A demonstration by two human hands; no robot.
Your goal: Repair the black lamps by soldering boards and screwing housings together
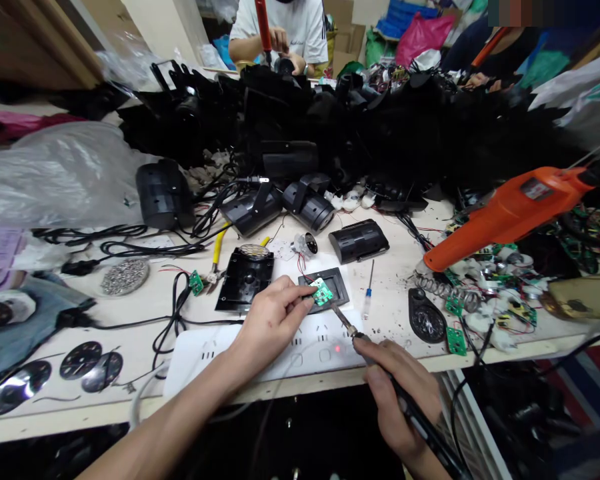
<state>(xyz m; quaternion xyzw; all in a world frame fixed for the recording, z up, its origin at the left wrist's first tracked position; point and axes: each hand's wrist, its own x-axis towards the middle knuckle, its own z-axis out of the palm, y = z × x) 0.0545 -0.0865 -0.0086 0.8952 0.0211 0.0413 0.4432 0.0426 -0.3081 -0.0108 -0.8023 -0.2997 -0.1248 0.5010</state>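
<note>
My left hand pinches a small green circuit board with thin red wires, held over a black plastic frame on the workbench. My right hand grips a soldering iron like a pen. Its metal tip touches the lower edge of the board. Both hands hover above a white power strip with a red light on.
A large heap of black plastic housings fills the back of the bench. An orange power tool lies at right among loose boards and springs. Yellow-handled pliers, a screwdriver, cables and dark discs lie nearby. Another person works opposite.
</note>
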